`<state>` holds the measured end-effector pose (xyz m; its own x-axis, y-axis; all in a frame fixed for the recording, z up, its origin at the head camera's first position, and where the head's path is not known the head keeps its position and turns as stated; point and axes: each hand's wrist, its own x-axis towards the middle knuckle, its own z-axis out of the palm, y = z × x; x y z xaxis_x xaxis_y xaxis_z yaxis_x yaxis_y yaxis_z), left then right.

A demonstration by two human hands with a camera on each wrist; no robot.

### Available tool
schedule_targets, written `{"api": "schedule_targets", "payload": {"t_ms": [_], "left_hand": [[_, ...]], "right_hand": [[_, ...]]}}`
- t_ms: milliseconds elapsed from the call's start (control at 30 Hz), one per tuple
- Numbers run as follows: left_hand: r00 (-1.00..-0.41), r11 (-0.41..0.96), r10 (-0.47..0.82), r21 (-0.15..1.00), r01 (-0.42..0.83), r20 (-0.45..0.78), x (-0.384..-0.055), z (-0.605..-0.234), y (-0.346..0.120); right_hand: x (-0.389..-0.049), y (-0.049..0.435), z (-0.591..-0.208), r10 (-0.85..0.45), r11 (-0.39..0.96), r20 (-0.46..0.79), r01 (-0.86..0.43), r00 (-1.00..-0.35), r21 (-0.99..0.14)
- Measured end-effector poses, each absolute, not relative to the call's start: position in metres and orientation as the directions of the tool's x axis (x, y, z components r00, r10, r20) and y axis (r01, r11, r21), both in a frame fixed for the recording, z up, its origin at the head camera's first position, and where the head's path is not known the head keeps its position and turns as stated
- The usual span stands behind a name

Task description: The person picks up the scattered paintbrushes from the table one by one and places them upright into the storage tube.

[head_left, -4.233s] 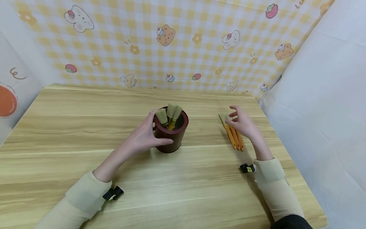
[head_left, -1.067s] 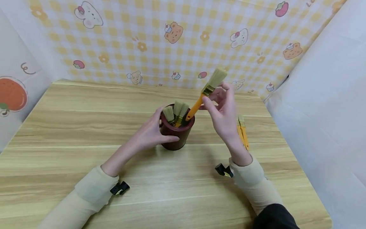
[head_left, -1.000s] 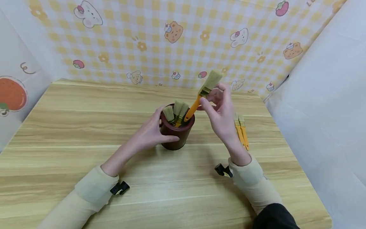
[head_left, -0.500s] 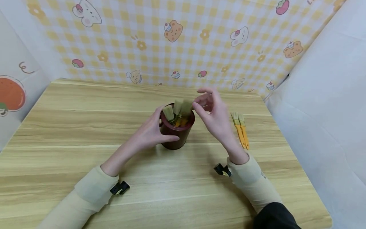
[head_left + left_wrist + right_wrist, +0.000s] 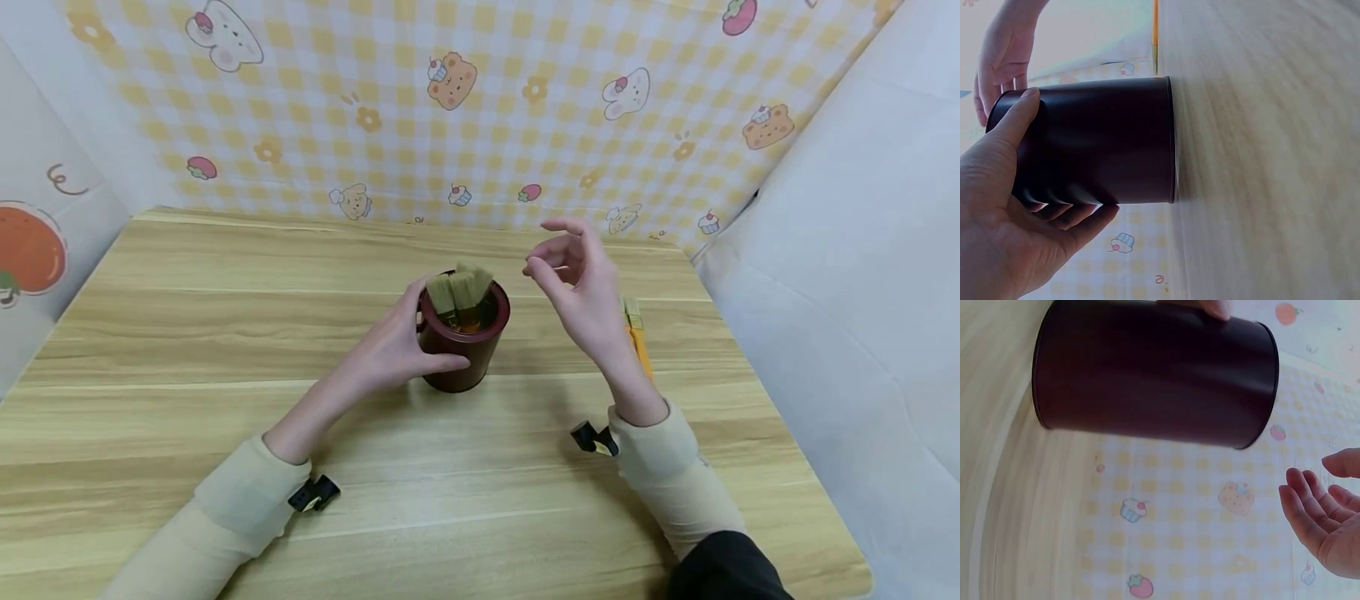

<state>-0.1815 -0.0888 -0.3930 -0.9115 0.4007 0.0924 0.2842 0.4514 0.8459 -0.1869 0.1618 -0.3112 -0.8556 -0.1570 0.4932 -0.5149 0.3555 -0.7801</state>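
A dark brown cylindrical canister (image 5: 480, 352) stands upright mid-table. Several paintbrushes (image 5: 465, 290) lean inside it, pale bristles above the rim and orange handles mostly hidden. My left hand (image 5: 390, 350) grips the canister from the left, its thumb across the near side; the left wrist view shows the fingers (image 5: 1094, 226) curled against the opposite side. To the right of the canister my right hand (image 5: 585, 300) is raised with nothing in it, fingers loosely bent and thumb apart from them, as the right wrist view also shows. Beyond its wrist lie paintbrushes (image 5: 637, 335), partly covered by the arm.
The wooden table (image 5: 420, 508) is bounded at the back by a yellow checked cloth (image 5: 405, 150) with cartoon prints. A white sheet (image 5: 840, 250) hangs along the right side. Small black cameras sit at both cuffs.
My right hand took a paintbrush from the right, lowered it into the canister, let go and drew back rightward. The brushes inside shifted. My left hand kept its hold.
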Motion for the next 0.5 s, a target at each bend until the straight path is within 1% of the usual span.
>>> {"api": "schedule_targets", "payload": {"t_ms": [167,500], "left_hand": [[-0.916,0.452,0.394,0.852,0.265,0.075,-0.182,-0.393,-0.088],[-0.918,0.461,0.392,0.851,0.253,0.060,-0.181,-0.392,-0.088]], "right_hand": [[-0.189,0.174,-0.314,-0.130,0.371,0.483,-0.494,-0.866,-0.786],[-0.194,0.210,-0.328,-0.094,0.488,0.423,-0.412,-0.901,-0.770]]}}
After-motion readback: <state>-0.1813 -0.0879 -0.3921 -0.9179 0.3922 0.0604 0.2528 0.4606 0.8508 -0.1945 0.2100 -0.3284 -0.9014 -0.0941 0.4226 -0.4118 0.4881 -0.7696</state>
